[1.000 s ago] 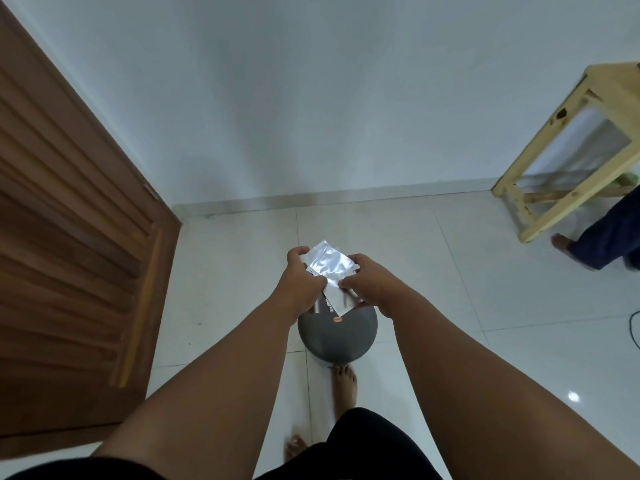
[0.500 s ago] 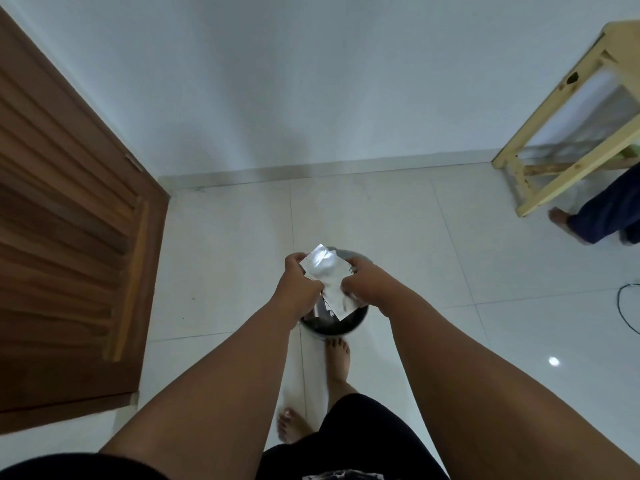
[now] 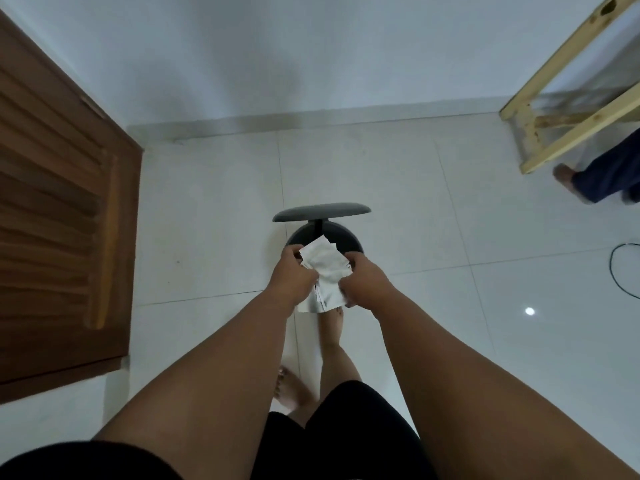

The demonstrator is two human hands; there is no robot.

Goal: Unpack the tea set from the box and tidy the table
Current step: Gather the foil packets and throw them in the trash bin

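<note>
Both of my hands are clamped on a bundle of white plastic wrappers [image 3: 323,268]. My left hand [image 3: 292,278] grips its left edge and my right hand [image 3: 367,285] pinches its right edge, with the fingers curled into the sheets. The bundle hangs directly above the open mouth of a dark grey pedal bin [image 3: 346,233] on the white tiled floor [image 3: 450,306]; I cannot tell whether it touches the rim. The bin's lid [image 3: 322,212] stands raised behind the opening. My forward foot [image 3: 332,330] reaches toward the bin's base, its toes hidden under the wrappers, and my rear foot [image 3: 291,389] is planted further back. A brown slatted wooden door [image 3: 59,220] fills the left side. At upper right stand the pale wooden legs of the bench [image 3: 581,131], just beside another person's dark blue trouser leg [image 3: 613,174] and bare foot. A black cable [image 3: 612,259] loops on the tiles at the right edge.
</note>
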